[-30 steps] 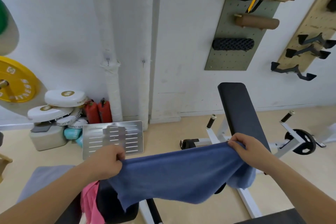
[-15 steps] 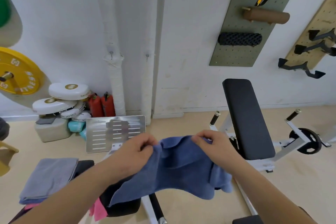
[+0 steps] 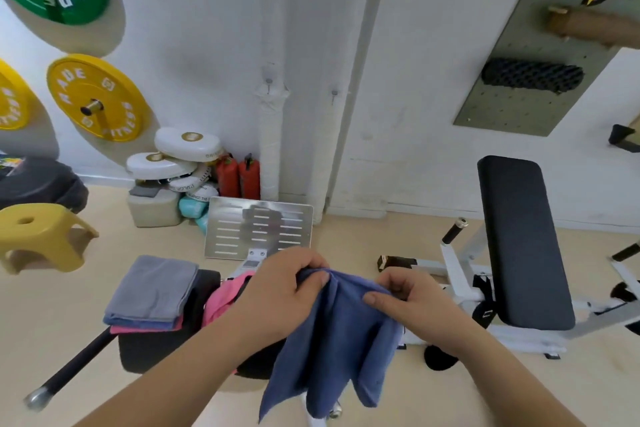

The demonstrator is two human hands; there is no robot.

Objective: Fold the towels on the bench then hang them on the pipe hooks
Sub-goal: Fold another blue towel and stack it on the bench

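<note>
Pinching the soft, draping blue towel (image 3: 332, 340), left hand (image 3: 280, 291) and right hand (image 3: 412, 302) hold its gathered top edge.

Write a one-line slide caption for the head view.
Left hand and right hand pinch the top of a blue towel held above the bench, beside folded towels.

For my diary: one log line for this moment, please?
step: folding | left hand: grips blue towel | right hand: pinches it | stack: on bench
</note>
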